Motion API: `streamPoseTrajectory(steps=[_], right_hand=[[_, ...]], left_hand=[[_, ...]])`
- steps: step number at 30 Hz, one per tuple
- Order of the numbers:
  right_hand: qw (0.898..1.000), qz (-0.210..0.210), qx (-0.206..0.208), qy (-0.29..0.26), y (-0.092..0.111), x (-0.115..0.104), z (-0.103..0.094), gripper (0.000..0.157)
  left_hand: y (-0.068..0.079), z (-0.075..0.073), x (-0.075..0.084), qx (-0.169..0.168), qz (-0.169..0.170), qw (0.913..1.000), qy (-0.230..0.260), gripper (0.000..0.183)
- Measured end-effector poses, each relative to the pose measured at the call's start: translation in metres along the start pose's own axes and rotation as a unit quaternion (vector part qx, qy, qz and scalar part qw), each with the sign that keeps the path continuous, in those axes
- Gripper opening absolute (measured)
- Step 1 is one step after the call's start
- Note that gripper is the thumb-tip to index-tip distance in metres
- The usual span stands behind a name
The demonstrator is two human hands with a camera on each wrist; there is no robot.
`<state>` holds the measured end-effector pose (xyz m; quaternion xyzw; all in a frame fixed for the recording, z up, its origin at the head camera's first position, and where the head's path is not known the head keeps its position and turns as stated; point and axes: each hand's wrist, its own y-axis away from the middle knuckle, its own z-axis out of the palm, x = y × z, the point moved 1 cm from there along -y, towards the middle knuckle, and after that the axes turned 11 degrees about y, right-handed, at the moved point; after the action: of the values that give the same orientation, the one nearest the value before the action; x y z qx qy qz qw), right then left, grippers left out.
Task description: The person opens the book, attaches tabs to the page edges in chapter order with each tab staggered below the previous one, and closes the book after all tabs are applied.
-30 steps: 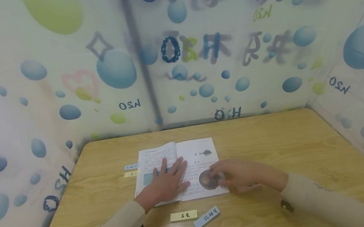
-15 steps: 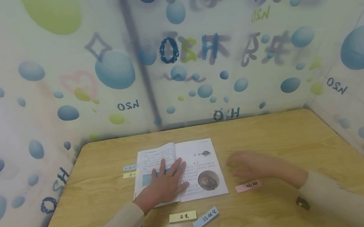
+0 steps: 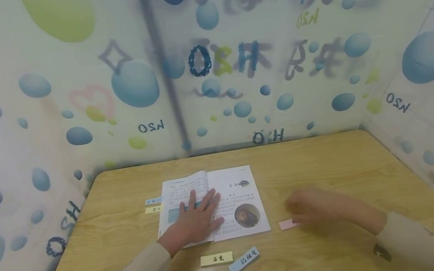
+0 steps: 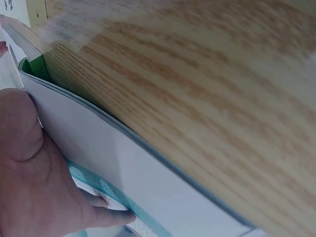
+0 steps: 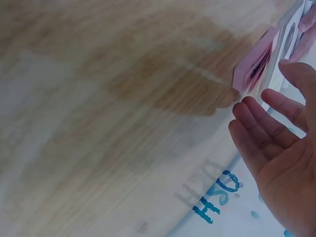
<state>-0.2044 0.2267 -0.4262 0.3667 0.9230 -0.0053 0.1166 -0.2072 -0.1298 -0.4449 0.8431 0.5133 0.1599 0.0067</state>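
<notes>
An open book [image 3: 232, 180] lies on the wooden table, with printed text on both pages and a round picture on the right page. My left hand [image 3: 196, 219] rests flat on it with fingers spread, across the left page and the fold. In the left wrist view the palm [image 4: 44, 192] lies over the page beside the book's edge. My right hand [image 3: 318, 207] is right of the book, blurred and holding nothing. It partly hides a pink labelled block [image 3: 286, 224]. The right wrist view shows the right hand [image 5: 281, 148] with loosely extended fingers near the pink block [image 5: 254, 61].
In front of the book lie a yellow labelled block [image 3: 217, 259] and a blue one [image 3: 244, 261], set at a slant. Another blue block [image 3: 153, 201] and yellow block [image 3: 153, 209] stick out at its left edge. Patterned walls [image 3: 216, 131] border the wooden table [image 3: 322, 156].
My right hand has moved off the right page to the right, beyond the book, uncovering the round picture. The left hand stays on the book.
</notes>
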Motion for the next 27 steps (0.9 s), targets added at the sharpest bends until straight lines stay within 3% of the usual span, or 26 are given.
streamPoseTrajectory(steps=[3, 9, 27], right_hand=[[1.0, 0.008, -0.01, -0.01, 0.0032, -0.0001, 0.0024, 0.017], [0.999, 0.028, -0.014, -0.017, 0.0074, -0.0039, 0.0049, 0.029], [1.0, 0.014, -0.007, -0.026, 0.0069, -0.006, 0.0078, 0.027]], left_hand=[[-0.0004, 0.0005, -0.0004, -0.001, -0.001, 1.0, 0.0, 0.069], [-0.0008, 0.0004, -0.0005, -0.002, 0.0, 1.0, 0.0, 0.069], [0.0027, -0.0018, 0.002, 0.0, 0.003, 1.0, 0.003, 0.068]])
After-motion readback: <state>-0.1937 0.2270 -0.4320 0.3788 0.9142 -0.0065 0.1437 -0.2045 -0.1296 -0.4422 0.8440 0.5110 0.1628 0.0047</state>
